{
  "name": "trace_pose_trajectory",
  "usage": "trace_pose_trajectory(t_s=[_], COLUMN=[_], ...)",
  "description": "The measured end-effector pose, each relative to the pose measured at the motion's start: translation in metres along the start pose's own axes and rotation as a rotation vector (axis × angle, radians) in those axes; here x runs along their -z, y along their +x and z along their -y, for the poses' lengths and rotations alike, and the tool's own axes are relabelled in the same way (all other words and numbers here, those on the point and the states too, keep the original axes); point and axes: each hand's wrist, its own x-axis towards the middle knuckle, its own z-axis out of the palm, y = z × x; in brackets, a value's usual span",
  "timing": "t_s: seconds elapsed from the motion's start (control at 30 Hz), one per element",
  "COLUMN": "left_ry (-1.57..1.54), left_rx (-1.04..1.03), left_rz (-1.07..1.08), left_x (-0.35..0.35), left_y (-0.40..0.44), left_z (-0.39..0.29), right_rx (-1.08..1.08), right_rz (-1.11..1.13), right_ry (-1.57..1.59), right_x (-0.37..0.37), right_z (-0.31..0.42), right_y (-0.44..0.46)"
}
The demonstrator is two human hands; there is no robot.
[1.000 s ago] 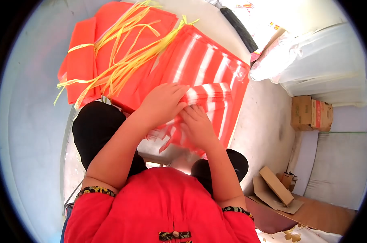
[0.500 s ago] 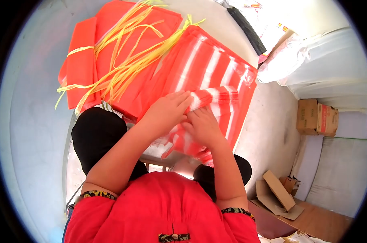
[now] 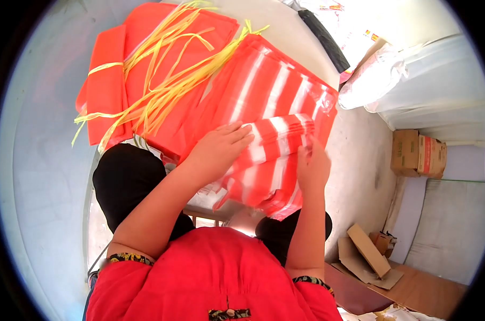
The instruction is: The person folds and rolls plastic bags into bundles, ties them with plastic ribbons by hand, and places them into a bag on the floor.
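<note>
A stack of red-and-white striped plastic bags point(image 3: 274, 91) lies in front of me, its near part folded over into a thick layered band point(image 3: 277, 134). My left hand point(image 3: 221, 147) rests flat across the left end of this band, fingers stretched out. At the band's right end is my right hand point(image 3: 313, 166), its fingers curled at the folded edge and slightly blurred. Loose ends of the bags point(image 3: 253, 190) hang toward my lap below the fold.
Plain red plastic bundles point(image 3: 191, 59) lie to the left, with yellow plastic strips point(image 3: 173, 91) across them. A black roll point(image 3: 323, 40) is at the back. Cardboard boxes point(image 3: 405, 152) stand on the right, and an opened carton point(image 3: 365, 259) lies lower right.
My right hand has moved right, from the middle of the folded band to its right end. The fold now shows more fully between my hands. My left hand has barely moved.
</note>
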Motion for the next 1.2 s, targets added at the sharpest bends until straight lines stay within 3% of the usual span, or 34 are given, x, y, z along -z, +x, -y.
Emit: trace_pose_trajectory(t_s=[0.03, 0.07, 0.2, 0.33, 0.47, 0.57, 0.67, 0.87, 0.97, 1.2], left_ry=[0.0, -0.003, -0.001, -0.201, -0.251, -0.229, -0.525, -0.036, 0.24, 0.524], left_rx=[0.011, 0.018, 0.062, 0.157, 0.076, 0.001, 0.118, 0.46, 0.601, 0.723], left_rz=[0.005, 0.013, 0.016, 0.047, 0.091, 0.045, 0.231, -0.484, -0.62, -0.535], left_x=[0.0, 0.0, 0.005, 0.023, 0.027, 0.025, 0.043, 0.058, 0.069, 0.063], left_y=[0.001, 0.001, -0.001, -0.005, -0.01, -0.018, -0.009, -0.022, -0.04, -0.073], left_z=[-0.001, -0.003, -0.012, -0.036, -0.033, -0.027, -0.021, 0.026, 0.056, 0.094], right_rx=[-0.148, -0.12, 0.221, 0.025, 0.073, 0.117, 0.086, -0.004, -0.037, -0.058], right_rz=[0.16, 0.179, 0.019, 0.106, 0.012, -0.091, -0.083, 0.011, 0.035, -0.014], right_ry=[0.107, 0.184, 0.486, 0.923, 0.787, 0.499, 0.542, 0.738, 0.76, 0.774], right_x=[0.003, -0.005, -0.041, -0.05, -0.057, -0.069, -0.067, -0.059, -0.056, -0.062], right_z=[0.011, 0.014, 0.013, 0.046, 0.068, 0.064, 0.067, 0.074, 0.08, 0.079], right_y=[-0.01, -0.021, -0.022, 0.007, 0.016, 0.015, 0.015, 0.013, 0.013, 0.012])
